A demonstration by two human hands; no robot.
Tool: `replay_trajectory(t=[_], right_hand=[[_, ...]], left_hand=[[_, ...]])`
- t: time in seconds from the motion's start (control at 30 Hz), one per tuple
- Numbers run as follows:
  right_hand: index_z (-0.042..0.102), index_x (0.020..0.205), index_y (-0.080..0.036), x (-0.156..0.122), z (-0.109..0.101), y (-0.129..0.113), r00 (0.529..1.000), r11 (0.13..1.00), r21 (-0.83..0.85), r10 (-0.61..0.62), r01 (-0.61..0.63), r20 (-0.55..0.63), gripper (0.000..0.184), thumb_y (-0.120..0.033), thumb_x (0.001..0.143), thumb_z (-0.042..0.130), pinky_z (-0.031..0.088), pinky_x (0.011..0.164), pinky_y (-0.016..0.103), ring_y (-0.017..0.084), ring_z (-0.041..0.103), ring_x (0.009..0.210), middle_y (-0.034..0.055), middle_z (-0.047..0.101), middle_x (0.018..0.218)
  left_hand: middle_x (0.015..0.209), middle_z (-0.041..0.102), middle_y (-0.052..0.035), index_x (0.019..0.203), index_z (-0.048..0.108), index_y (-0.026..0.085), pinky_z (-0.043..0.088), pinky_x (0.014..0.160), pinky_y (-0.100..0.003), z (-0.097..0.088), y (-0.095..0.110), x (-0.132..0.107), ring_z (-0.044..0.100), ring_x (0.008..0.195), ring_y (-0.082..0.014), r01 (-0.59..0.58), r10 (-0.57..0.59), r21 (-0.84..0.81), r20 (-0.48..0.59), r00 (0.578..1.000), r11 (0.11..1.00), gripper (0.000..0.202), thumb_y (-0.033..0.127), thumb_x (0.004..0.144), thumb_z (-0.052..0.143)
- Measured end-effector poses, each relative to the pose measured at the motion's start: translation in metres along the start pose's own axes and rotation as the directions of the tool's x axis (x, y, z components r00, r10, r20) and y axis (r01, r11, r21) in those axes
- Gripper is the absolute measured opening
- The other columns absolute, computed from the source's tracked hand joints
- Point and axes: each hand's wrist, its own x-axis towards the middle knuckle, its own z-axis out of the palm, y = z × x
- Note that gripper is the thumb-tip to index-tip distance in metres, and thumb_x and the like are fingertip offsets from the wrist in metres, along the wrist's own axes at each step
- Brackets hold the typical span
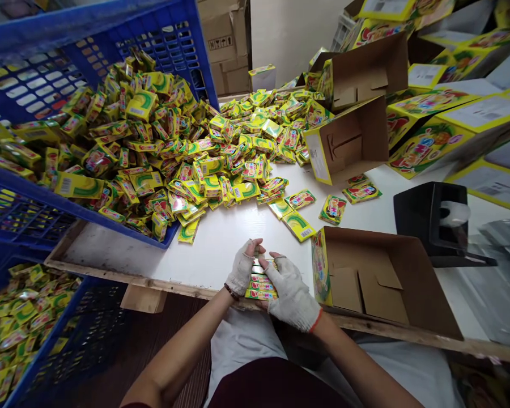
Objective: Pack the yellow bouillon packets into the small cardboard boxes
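Observation:
A row of small yellow-green packets [261, 287] lies at the table's front edge, between my two hands. My left hand [243, 269], in a white fingerless glove, closes on the row's left side with its fingertips curled over the far end. From the right, my right hand [291, 289], gloved the same way, wraps its fingers around the other side. The far packets are partly hidden by my fingers. Just right of my right hand stands an open cardboard box [378, 277] with its mouth facing up. Several loose packets [298, 225] lie beyond my hands.
A tipped blue crate [110, 218] spills a large heap of packets [221, 153] across the table. Another blue crate [42, 351] of packets stands lower left. Two open boxes [352, 139] lie at the back, beside stacked printed cartons [442, 130]. A black tape dispenser [420, 221] sits right.

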Motion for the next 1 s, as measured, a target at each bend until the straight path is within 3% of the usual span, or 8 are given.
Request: replay_trajectory(t=[0.1,0.23,0.33,0.43,0.53,0.6,0.73,1.0], right_hand=[[0.058,0.139,-0.014,0.003,-0.027,-0.026,0.990,0.996,-0.041,0.077,-0.073,0.120,0.078,-0.037,0.067,0.078,0.048,0.098,0.054,0.039,0.055,0.113,0.0211,0.053,0.124],[0.057,0.140,-0.019,-0.014,-0.105,-0.046,0.999,0.997,0.051,0.054,-0.054,-0.001,0.078,-0.045,0.069,0.078,0.051,0.095,0.047,0.033,0.057,0.108,0.0165,0.054,0.124],[0.056,0.139,-0.023,-0.033,-0.174,-0.016,0.978,0.972,0.122,0.206,-0.202,-0.021,0.080,-0.056,0.069,0.078,0.050,0.099,0.041,0.030,0.058,0.112,0.0120,0.056,0.126],[0.053,0.139,-0.020,-0.045,-0.210,0.039,0.856,0.833,0.253,0.407,-0.491,0.320,0.087,-0.059,0.065,0.078,0.053,0.093,0.039,0.028,0.063,0.105,0.0096,0.062,0.121],[0.061,0.127,-0.015,-0.046,-0.200,0.078,0.732,0.685,0.385,0.324,-0.618,0.599,0.083,-0.061,0.060,0.078,0.053,0.086,0.037,0.028,0.064,0.100,0.0080,0.067,0.109],[0.067,0.114,-0.013,-0.044,-0.183,0.087,0.711,0.635,0.450,0.233,-0.628,0.664,0.072,-0.066,0.065,0.074,0.053,0.083,0.035,0.026,0.064,0.095,0.0076,0.069,0.101],[0.071,0.102,-0.012,-0.043,-0.164,0.088,0.746,0.656,0.485,0.186,-0.578,0.639,0.064,-0.070,0.075,0.066,0.051,0.084,0.035,0.025,0.063,0.092,0.0084,0.070,0.097],[0.068,0.119,-0.018,-0.043,-0.182,0.091,0.798,0.822,0.390,0.123,-0.416,0.590,0.058,-0.057,0.077,0.067,0.051,0.089,0.035,0.027,0.064,0.102,0.0058,0.071,0.109]], left_hand=[[0.099,0.067,-0.0079,0.112,0.066,0.018,0.050,0.090,-0.035,-0.003,0.005,0.009,0.063,0.093,-0.0205,0.103,-0.109,-0.237,-0.013,0.994,0.966,0.078,0.083,0.068,0.064],[0.107,0.067,-0.0086,0.106,0.067,0.020,0.049,0.097,-0.034,0.007,0.012,0.012,0.064,0.098,-0.0195,0.105,-0.176,-0.433,-0.129,0.976,0.895,0.070,0.081,0.072,0.063],[0.119,0.067,-0.0107,0.112,0.068,0.020,0.047,0.103,-0.037,0.032,0.001,0.000,0.062,0.111,-0.0225,0.078,-0.124,-0.346,-0.113,0.986,0.935,0.067,0.075,0.074,0.066],[0.138,0.061,-0.0128,0.121,0.067,0.020,0.040,0.114,-0.041,0.070,-0.020,-0.019,0.055,0.129,-0.0282,0.138,-0.133,-0.252,0.035,0.990,0.958,0.074,0.076,0.072,0.067],[0.154,0.048,-0.0097,0.134,0.061,0.021,0.028,0.124,-0.038,0.104,-0.034,-0.033,0.038,0.146,-0.0282,0.169,-0.132,-0.160,0.214,0.968,0.973,0.080,0.079,0.077,0.058],[0.161,0.038,-0.0082,0.143,0.053,0.020,0.023,0.126,-0.037,0.117,-0.036,-0.038,0.029,0.151,-0.0264,0.164,-0.131,-0.092,0.286,0.949,0.982,0.085,0.080,0.082,0.049],[0.165,0.029,-0.0065,0.153,0.040,0.019,0.015,0.128,-0.036,0.123,-0.030,-0.041,0.019,0.155,-0.0245,0.118,-0.119,0.023,0.320,0.940,0.993,0.087,0.076,0.088,0.041],[0.166,0.026,-0.0104,0.154,0.036,0.016,0.014,0.128,-0.037,0.120,-0.010,-0.048,0.013,0.155,-0.0294,0.098,-0.131,0.120,0.301,0.945,0.988,0.092,0.072,0.083,0.056]])
